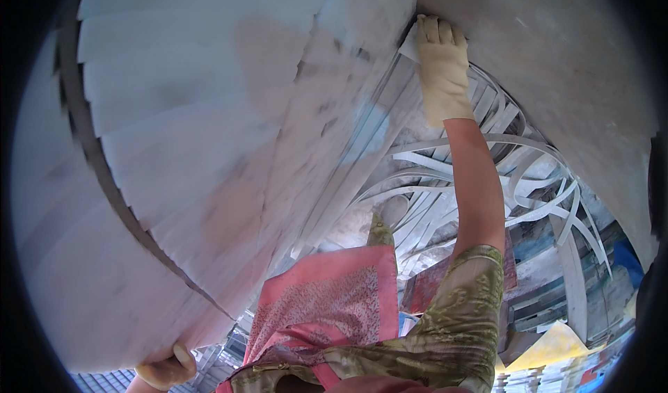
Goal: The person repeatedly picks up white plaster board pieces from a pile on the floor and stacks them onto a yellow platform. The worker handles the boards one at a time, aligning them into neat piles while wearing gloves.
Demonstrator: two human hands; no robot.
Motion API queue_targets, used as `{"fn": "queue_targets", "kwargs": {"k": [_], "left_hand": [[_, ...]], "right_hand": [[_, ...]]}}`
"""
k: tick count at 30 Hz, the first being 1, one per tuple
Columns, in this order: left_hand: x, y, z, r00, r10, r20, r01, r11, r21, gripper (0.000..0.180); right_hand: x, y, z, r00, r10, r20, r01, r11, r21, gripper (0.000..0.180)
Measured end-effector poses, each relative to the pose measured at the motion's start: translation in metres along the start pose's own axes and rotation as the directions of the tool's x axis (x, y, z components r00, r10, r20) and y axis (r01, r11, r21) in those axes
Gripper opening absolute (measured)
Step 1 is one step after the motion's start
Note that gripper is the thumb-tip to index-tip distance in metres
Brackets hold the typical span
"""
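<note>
Large, thin, pale sheets (209, 129) overlap and fill the left side, tilted, with ragged edges and a dark curved gap between two of them. At the lower left, my left hand (167, 371), in a cream glove, grips the lower edge of a sheet, thumb on the near face. My right arm reaches up to the far end. There my right hand (444, 66), in a matching glove, has its fingers bent close together at the sheet's far corner, beside a brownish panel (557, 59). Its thumb and fingertips are partly hidden.
Curled pale strips (487, 149) lie tangled on slatted boards below my right arm. A reddish board (424, 289) and a yellow piece (553, 348) are at the lower right. A pink patterned cloth (327, 295) hangs at my front.
</note>
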State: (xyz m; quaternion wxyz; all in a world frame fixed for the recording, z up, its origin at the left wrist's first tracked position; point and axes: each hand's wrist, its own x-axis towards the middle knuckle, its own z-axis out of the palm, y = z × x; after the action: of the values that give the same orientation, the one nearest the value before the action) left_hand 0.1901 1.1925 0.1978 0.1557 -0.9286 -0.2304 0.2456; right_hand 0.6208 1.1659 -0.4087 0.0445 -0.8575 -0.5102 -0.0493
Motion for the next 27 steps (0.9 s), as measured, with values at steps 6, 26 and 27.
{"fn": "queue_targets", "kwargs": {"k": [6, 26, 27], "left_hand": [[0.0, 0.001, 0.003, 0.999, -0.048, -0.026, 0.045, 0.994, -0.099, 0.084], [-0.033, -0.007, 0.002, 0.939, -0.2, 0.281, 0.22, 0.975, -0.042, 0.06], [-0.035, -0.007, 0.003, 0.926, -0.215, 0.309, 0.238, 0.971, -0.038, 0.059]], "right_hand": [[-0.008, -0.007, -0.002, 0.96, 0.139, 0.243, -0.175, 0.975, 0.136, 0.086], [-0.047, 0.008, 0.03, 0.656, 0.532, 0.535, -0.74, 0.314, 0.595, 0.06], [-0.048, 0.008, 0.027, 0.673, 0.518, 0.528, -0.719, 0.288, 0.633, 0.061]]}}
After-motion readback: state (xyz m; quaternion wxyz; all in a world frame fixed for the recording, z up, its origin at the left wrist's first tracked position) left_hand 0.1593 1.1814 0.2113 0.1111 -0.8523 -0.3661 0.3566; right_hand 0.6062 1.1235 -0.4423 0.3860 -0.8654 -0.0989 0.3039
